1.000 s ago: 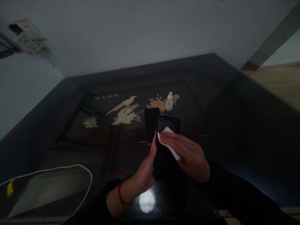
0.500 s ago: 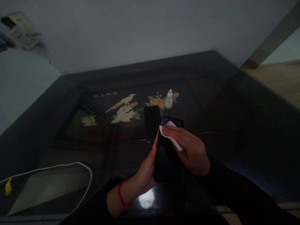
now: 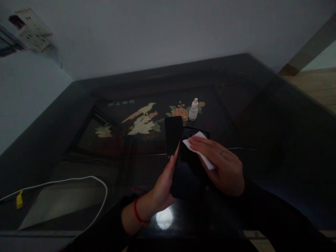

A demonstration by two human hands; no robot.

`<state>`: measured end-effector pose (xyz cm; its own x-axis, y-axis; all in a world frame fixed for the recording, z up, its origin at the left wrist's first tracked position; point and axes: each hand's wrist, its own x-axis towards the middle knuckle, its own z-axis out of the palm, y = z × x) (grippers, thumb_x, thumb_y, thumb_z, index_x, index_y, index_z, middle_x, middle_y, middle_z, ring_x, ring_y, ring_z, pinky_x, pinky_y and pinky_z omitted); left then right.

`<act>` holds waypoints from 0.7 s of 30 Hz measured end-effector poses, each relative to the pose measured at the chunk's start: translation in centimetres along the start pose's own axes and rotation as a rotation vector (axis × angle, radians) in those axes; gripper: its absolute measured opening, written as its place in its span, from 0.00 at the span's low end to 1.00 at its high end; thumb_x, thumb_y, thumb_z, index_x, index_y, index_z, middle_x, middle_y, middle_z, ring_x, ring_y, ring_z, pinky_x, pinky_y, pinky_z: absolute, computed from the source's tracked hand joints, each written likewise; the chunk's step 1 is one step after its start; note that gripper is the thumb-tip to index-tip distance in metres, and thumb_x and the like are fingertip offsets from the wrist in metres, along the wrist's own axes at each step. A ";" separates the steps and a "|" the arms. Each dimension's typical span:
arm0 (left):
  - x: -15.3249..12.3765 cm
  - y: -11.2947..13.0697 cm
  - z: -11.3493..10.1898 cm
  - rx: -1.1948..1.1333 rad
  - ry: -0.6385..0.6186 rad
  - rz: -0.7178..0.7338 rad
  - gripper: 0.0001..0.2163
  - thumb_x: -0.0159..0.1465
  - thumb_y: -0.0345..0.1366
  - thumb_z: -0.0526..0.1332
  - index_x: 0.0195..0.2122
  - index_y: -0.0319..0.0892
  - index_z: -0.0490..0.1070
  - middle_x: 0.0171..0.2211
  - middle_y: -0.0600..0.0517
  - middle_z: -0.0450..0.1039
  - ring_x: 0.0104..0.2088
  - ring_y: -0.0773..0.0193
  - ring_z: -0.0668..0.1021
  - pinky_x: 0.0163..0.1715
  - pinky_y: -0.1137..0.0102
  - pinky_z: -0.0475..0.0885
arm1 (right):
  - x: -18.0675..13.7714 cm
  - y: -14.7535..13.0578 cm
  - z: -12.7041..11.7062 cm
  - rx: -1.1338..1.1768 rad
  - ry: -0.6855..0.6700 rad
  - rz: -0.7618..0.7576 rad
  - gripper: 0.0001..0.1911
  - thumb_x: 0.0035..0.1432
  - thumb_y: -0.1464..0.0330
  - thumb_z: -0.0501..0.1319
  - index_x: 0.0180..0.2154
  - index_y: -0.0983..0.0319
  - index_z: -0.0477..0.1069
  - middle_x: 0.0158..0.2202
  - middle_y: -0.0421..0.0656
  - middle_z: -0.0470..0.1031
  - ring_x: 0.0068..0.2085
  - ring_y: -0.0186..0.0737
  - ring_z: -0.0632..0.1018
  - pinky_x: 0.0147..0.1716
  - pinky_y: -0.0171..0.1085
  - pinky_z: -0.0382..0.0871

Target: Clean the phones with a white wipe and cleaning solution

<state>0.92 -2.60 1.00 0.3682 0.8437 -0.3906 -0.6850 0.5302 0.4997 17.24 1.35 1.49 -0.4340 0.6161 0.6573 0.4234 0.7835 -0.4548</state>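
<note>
My left hand [image 3: 163, 186] grips a black smartphone [image 3: 186, 175] along its left edge, holding it tilted above the table. Fingers of my right hand [image 3: 223, 164] press a folded white tissue [image 3: 198, 147] against the upper part of the phone's dark face. Just beyond the held phone, a second flat black phone-like slab [image 3: 173, 134] lies on the table, its lower right side partly covered by my left hand and the phone. A small dropper bottle [image 3: 193, 111] with a white top stands behind them.
The glossy black table [image 3: 244, 105] carries an inlaid bird and flower picture [image 3: 143, 120]. A white cable [image 3: 70, 179] with a yellow tag [image 3: 19, 199] curves across the left front. Power sockets [image 3: 34, 33] sit on the wall at upper left.
The tissue and my right hand have shifted slightly right across the phone's upper part. My left hand keeps its hold. The whole view has moved a little.
</note>
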 end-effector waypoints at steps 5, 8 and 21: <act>-0.2 -0.3 -0.1 0.056 -0.046 -0.054 0.26 0.63 0.50 0.57 0.62 0.55 0.61 0.60 0.53 0.67 0.60 0.54 0.68 0.60 0.59 0.61 | 0.4 0.5 0.2 -0.080 0.040 0.039 0.22 0.60 0.79 0.52 0.55 0.63 0.69 0.54 0.50 0.74 0.57 0.45 0.73 0.56 0.48 0.71; -0.1 -0.4 -0.1 0.065 -0.058 -0.070 0.26 0.63 0.51 0.58 0.62 0.56 0.61 0.60 0.54 0.67 0.60 0.54 0.68 0.60 0.58 0.60 | 0.6 0.4 0.0 -0.121 0.040 0.031 0.21 0.61 0.79 0.52 0.53 0.64 0.70 0.52 0.51 0.75 0.56 0.46 0.74 0.56 0.48 0.72; 0.7 0.7 -0.4 -0.072 0.070 -0.085 0.23 0.66 0.49 0.53 0.58 0.44 0.67 0.42 0.48 0.79 0.40 0.60 0.79 0.47 0.66 0.69 | 0.0 -1.3 0.7 0.079 -0.169 -0.414 0.14 0.65 0.76 0.49 0.43 0.71 0.73 0.42 0.50 0.81 0.48 0.42 0.80 0.47 0.37 0.77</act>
<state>0.40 -1.68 0.79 0.3836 0.7870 -0.4832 -0.6973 0.5899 0.4071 16.08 0.34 1.64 -0.6805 0.2487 0.6892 0.1273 0.9665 -0.2231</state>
